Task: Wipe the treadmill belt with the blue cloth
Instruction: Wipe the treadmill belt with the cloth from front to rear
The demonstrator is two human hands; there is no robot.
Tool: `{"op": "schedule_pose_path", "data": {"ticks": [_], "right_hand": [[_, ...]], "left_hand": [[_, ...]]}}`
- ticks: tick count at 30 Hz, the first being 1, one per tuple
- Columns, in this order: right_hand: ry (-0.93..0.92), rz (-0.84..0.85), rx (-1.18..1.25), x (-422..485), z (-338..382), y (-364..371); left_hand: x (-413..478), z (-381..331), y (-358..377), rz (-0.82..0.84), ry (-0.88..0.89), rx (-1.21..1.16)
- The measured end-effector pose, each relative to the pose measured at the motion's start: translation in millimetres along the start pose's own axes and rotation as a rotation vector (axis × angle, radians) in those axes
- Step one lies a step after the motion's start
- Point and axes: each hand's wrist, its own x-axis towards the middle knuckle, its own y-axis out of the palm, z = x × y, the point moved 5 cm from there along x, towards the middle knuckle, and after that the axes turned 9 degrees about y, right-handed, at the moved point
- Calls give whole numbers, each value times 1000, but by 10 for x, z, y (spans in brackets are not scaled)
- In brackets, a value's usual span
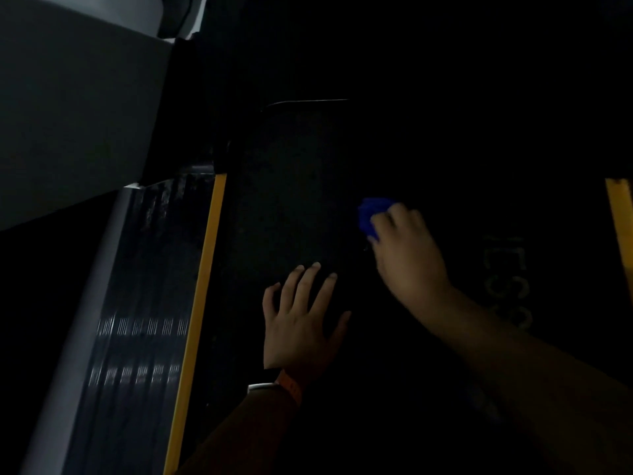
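1. Nearest my view is the right forearm (513, 365), coming in from the lower right of the frame and ending at the right hand (407, 255), right of centre.
2. That hand's fingers are curled over a bunched blue cloth (371, 214), which shows only past the fingertips. I judge it is pressed onto the treadmill belt (291, 200) in the middle of a wiping stroke.
3. The left hand (301, 323) lies below centre, fingers straight and spread on the belt, holding nothing. It looks to me like a brace for leaning forward. A watch (263, 387) on an orange strap sits at that wrist.
4. The belt is bounded by the left yellow strip (202, 293) and the right yellow strip (620, 214). A ribbed side rail (144, 303) runs just left of the left strip.
5. There is open belt above and to the left of the cloth. Pale lettering (507, 279) lies to its right.
6. The braced hand sits near the cloth, so I would keep sweeps toward the lower left short. The upper frame is too dark for me to see where the belt ends.
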Motion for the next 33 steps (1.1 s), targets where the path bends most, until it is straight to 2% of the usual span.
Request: {"op": "schedule_pose_path", "data": {"ticks": [3,4,6,7,8,12,14,18,19,20,22,23,24,25,28,29,30,33], "right_hand": [[-302,68,-37,-64,27,34],[-292,62,-29,67,-121,-28],[-97,-10,45,314,-413,-161],[10,10,102,335,-474,-182],[39,51,123,292,-426,-164],[-313,291,160,21,-279,-116],[-380,288,140,47,-394,-157],[-542,174,4,135,-232,-64],[-522,159,-9,256,-166,-39],[-410,163,-8,427,-118,-26],[-39,112,38,741,-100,-18],[66,95,58,748,-56,0],[31,96,63,641,25,31],[-102,136,87,445,101,49],[-617,397,136,-191,83,22],[-721,395,77,-102,17,35],[-691,377,10,119,-3,51],[-96,173,85,883,-149,48]], "left_hand": [[-14,8,-1,3,8,-8],[-11,13,4,6,6,-8],[9,17,21,18,-1,-7],[7,11,21,19,-4,-8],[-1,6,18,9,-5,-11],[2,6,-5,-3,2,-8],[5,12,-7,6,-5,-6],[2,1,-6,3,-2,-9],[-3,4,-3,3,-6,-13],[-3,3,1,6,-9,-13],[-3,0,7,16,-9,2],[-6,3,9,12,-8,7],[-8,6,11,3,-4,7],[-6,1,12,-7,2,6],[-4,-4,3,-25,2,9],[1,-6,-2,-19,-3,8],[2,-10,-8,-11,-8,2],[-4,0,3,-4,-5,-4]]}}
